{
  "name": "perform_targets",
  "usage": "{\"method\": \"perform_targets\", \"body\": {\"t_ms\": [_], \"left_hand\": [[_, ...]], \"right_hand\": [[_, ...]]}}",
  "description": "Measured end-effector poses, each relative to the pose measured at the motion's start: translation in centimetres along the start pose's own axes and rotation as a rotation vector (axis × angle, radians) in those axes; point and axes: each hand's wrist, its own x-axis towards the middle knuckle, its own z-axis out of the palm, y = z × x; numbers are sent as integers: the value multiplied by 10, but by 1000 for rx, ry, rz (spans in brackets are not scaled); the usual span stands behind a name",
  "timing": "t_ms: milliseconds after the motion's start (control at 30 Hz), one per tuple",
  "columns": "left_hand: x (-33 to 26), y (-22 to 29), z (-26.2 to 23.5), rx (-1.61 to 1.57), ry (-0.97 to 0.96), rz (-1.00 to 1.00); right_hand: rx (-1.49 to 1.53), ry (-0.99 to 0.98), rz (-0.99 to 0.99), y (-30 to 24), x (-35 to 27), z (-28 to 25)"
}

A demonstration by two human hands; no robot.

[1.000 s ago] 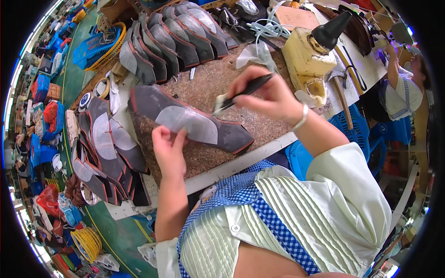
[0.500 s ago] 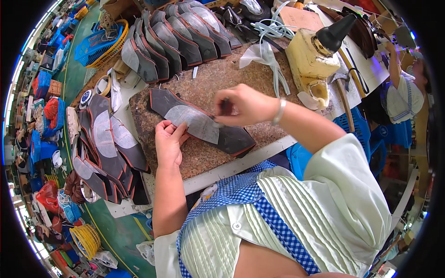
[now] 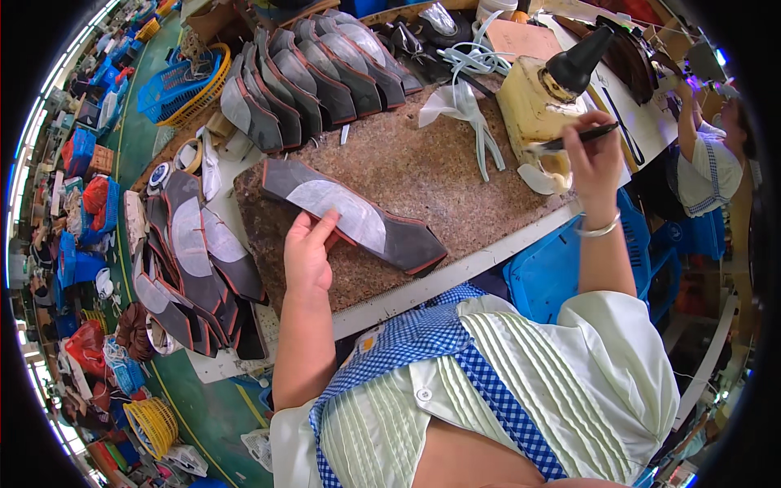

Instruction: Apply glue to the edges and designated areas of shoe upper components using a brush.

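A dark grey shoe-upper piece [image 3: 403, 241] with a light grey patch and reddish edges lies aslant on the speckled stone slab [image 3: 407, 175]. My left hand [image 3: 307, 254] pinches its near edge, thumb on top by the patch. At the right, my right hand [image 3: 599, 175] grips a dark-handled glue brush [image 3: 579, 136]. The brush's tip is at the small open cup [image 3: 556, 165] on the front of a yellowed glue bottle [image 3: 527, 99] with a black cone cap. Whether the tip touches glue cannot be made out.
Similar pieces stand in an overlapping row [image 3: 325, 77] at the back; another pile [image 3: 191, 252] sits left of the slab. Pale blue strips [image 3: 480, 126] lie beside the bottle. A blue basket [image 3: 545, 268] is below the table's right edge. Another person [image 3: 708, 171] works at far right.
My right hand has moved right, from above the piece to the glue bottle, and the brush now shows clearly in it. My left hand still holds the piece's edge.
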Motion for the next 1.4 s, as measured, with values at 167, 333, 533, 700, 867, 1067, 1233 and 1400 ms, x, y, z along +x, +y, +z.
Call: {"method": "perform_targets", "body": {"t_ms": [167,333,533,700,867,1067,1233,1400], "left_hand": [[-40,17,5,-82,-199,196],[-37,65,-32,-218,-223,431],[31,143,-79,2,-29,541],[108,178,-102,158,110,439],[211,166,-129,68,8,426],[273,119,-151,-50,159,309],[210,128,-94,745,779,843],[63,127,-88,1460,914,1027]], "right_hand": [[-844,-50,-101,24,13,-25],[-603,136,-367,4,-2,7],[-375,-148,-514,-13,-17,50],[-367,-255,-456,2,-21,53],[-406,-382,-388,7,-22,58],[-390,-446,-325,12,-31,65],[-327,-462,-413,-1,-30,80],[-195,-650,-474,-35,-36,129]]}}
